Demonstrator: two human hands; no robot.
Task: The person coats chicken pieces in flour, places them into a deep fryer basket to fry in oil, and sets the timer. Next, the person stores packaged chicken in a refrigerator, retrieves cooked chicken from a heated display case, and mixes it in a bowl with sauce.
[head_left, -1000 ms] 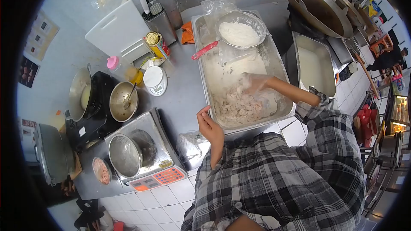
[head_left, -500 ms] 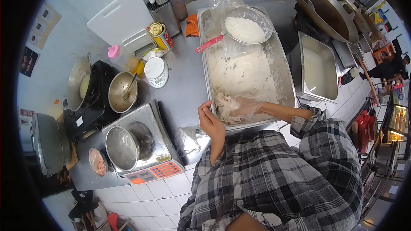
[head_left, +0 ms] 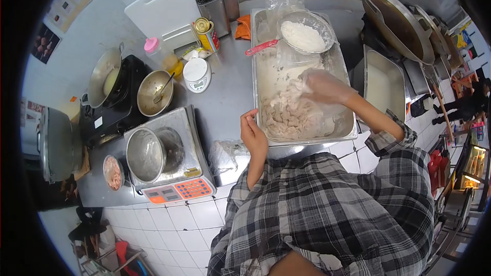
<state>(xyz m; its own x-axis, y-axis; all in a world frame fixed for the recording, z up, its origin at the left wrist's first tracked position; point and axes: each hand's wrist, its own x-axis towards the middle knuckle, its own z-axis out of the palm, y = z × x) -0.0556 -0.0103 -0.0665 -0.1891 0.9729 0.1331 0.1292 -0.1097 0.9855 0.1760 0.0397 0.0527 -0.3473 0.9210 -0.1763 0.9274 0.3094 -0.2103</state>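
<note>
A long metal tray [head_left: 308, 142] holds white flour and a heap of floured pale pieces [head_left: 286, 120] at its near end. My right hand [head_left: 327, 87], in a clear plastic glove, is low over the tray at the upper edge of the heap; its fingers are blurred, so their grip is unclear. Beside the tray's near left corner is my left hand [head_left: 253, 135], bare, its fingers curled together with nothing visible in them. Across the far part of the tray rests a sieve [head_left: 306, 33] of flour with a red handle, over a plastic bag [head_left: 281, 4].
To the left are a small white scale [head_left: 196, 75], a steel bowl with a spoon [head_left: 155, 93], and a larger scale [head_left: 179, 190] bearing a metal bowl [head_left: 146, 154]. At right stand a deep pan [head_left: 378, 84] of pale liquid and a large wok [head_left: 396, 25]. A person [head_left: 475, 99] is far right.
My right hand went to the tray's near left corner, then back up and right. The pieces, bunched there half a second ago, lie spread again. The view has shifted; my left hand stays by the corner.
</note>
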